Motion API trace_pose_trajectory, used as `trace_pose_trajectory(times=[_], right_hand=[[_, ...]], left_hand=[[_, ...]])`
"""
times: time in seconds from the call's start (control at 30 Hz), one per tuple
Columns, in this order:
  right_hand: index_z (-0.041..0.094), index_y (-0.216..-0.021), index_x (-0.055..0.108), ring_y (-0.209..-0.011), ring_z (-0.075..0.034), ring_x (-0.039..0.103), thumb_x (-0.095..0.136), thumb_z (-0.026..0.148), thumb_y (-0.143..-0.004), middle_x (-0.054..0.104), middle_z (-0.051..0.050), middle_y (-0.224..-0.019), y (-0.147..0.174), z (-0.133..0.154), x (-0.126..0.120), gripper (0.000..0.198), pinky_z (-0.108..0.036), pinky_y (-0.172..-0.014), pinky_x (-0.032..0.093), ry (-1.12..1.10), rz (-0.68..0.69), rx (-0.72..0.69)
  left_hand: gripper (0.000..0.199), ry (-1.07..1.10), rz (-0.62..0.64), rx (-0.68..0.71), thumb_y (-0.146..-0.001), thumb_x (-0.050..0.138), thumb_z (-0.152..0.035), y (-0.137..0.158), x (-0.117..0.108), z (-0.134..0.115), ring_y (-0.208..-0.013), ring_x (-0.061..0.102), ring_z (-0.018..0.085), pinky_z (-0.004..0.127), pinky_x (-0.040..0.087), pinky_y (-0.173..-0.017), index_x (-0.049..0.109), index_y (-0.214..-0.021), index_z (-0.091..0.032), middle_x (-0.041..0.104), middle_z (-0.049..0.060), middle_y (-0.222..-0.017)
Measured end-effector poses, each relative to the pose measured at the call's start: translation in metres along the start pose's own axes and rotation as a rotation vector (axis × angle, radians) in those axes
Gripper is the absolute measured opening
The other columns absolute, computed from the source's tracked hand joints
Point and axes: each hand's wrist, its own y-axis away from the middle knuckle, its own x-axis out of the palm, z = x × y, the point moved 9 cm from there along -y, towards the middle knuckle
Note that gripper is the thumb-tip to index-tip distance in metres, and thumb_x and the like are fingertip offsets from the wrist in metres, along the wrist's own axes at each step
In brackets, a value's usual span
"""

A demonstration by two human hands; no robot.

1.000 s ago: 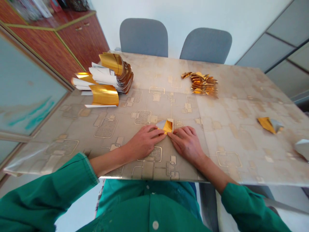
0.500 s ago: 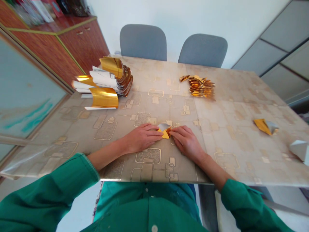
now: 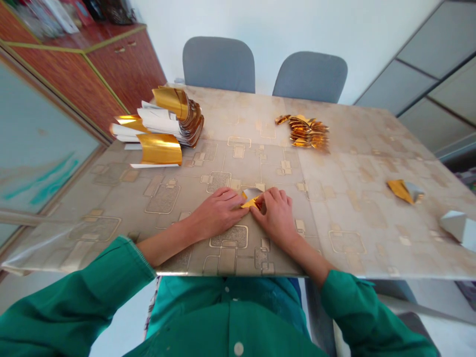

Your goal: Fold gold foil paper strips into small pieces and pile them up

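Between my hands, on the patterned tablecloth, lies a small partly folded sheet of gold foil paper, its pale silvery back showing at the far side. My left hand presses its fingers together on the sheet's left edge. On the right edge, my right hand pinches the paper with bent fingers, thumb toward me. Part of the sheet is hidden under the fingers of both hands.
A stack of gold and white foil sheets stands at the back left. Folded gold pieces lie in a row at the back right. Two loose papers, one gold and one white, are at the right. Grey chairs stand behind the table.
My right hand has shifted slightly left and turned more upright over the sheet's right edge, thumb now lower. The left hand stays nearly in place. The view has moved slightly.
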Motion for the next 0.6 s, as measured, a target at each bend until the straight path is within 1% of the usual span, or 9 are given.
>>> trace_pose_trajectory(times=[0.07, 0.13, 0.23, 0.33, 0.43, 0.53, 0.6], right_hand=[[0.021, -0.085, 0.062, -0.096, -0.028, 0.053, 0.068, 0.038, -0.086, 0.063, -0.008, -0.098, 0.001, -0.001, 0.003, 0.018, -0.041, -0.083, 0.038, 0.004, -0.004, 0.052], [0.021, -0.086, 0.062, -0.097, -0.028, 0.053, 0.068, 0.038, -0.086, 0.063, -0.007, -0.100, 0.001, -0.003, 0.005, 0.018, -0.041, -0.084, 0.038, -0.014, 0.004, 0.071], [0.022, -0.087, 0.063, -0.097, -0.027, 0.053, 0.069, 0.036, -0.086, 0.063, -0.006, -0.102, 0.002, -0.008, 0.005, 0.015, -0.042, -0.085, 0.038, -0.053, 0.020, 0.067], [0.022, -0.088, 0.065, -0.097, -0.027, 0.053, 0.069, 0.033, -0.087, 0.063, -0.006, -0.103, 0.004, -0.009, 0.003, 0.011, -0.042, -0.086, 0.038, -0.091, 0.030, 0.023], [0.022, -0.093, 0.067, -0.100, -0.026, 0.053, 0.068, 0.027, -0.088, 0.064, -0.006, -0.106, 0.004, -0.009, 0.000, 0.007, -0.042, -0.088, 0.038, -0.125, 0.042, -0.079], [0.022, -0.097, 0.068, -0.101, -0.025, 0.054, 0.065, 0.022, -0.090, 0.065, -0.007, -0.107, 0.001, -0.006, -0.005, 0.008, -0.040, -0.086, 0.040, -0.148, 0.084, -0.252], [0.022, -0.100, 0.069, -0.106, -0.025, 0.053, 0.063, 0.023, -0.092, 0.065, -0.008, -0.115, -0.003, -0.002, -0.011, 0.010, -0.038, -0.086, 0.040, -0.142, 0.104, -0.396]], left_hand=[[0.023, 0.022, -0.012, -0.030, -0.100, 0.050, -0.024, 0.002, -0.001, 0.001, -0.102, 0.057, 0.022, 0.040, 0.042, -0.100, 0.068, -0.114, -0.021, 0.065, 0.006, -0.105], [0.023, 0.057, -0.022, -0.079, -0.098, 0.053, -0.025, 0.005, -0.001, 0.005, -0.103, 0.056, 0.023, 0.042, 0.041, -0.102, 0.069, -0.115, -0.023, 0.064, 0.007, -0.108], [0.022, 0.098, -0.037, -0.150, -0.097, 0.056, -0.026, 0.012, -0.001, 0.011, -0.104, 0.057, 0.023, 0.046, 0.039, -0.105, 0.070, -0.113, -0.027, 0.064, 0.006, -0.110], [0.022, 0.118, -0.059, -0.152, -0.098, 0.056, -0.025, 0.016, -0.001, 0.012, -0.107, 0.057, 0.023, 0.046, 0.038, -0.105, 0.070, -0.114, -0.026, 0.066, 0.005, -0.115], [0.020, 0.118, -0.077, -0.108, -0.100, 0.054, -0.025, 0.013, 0.003, 0.010, -0.109, 0.056, 0.022, 0.042, 0.041, -0.103, 0.069, -0.111, -0.023, 0.068, 0.004, -0.118], [0.019, 0.088, -0.073, -0.068, -0.101, 0.052, -0.025, 0.003, 0.008, 0.010, -0.102, 0.059, 0.021, 0.037, 0.045, -0.094, 0.070, -0.104, -0.020, 0.071, 0.004, -0.106], [0.020, 0.060, -0.058, -0.066, -0.101, 0.052, -0.026, -0.003, 0.011, 0.013, -0.094, 0.060, 0.021, 0.035, 0.048, -0.086, 0.070, -0.101, -0.018, 0.071, 0.004, -0.096]])
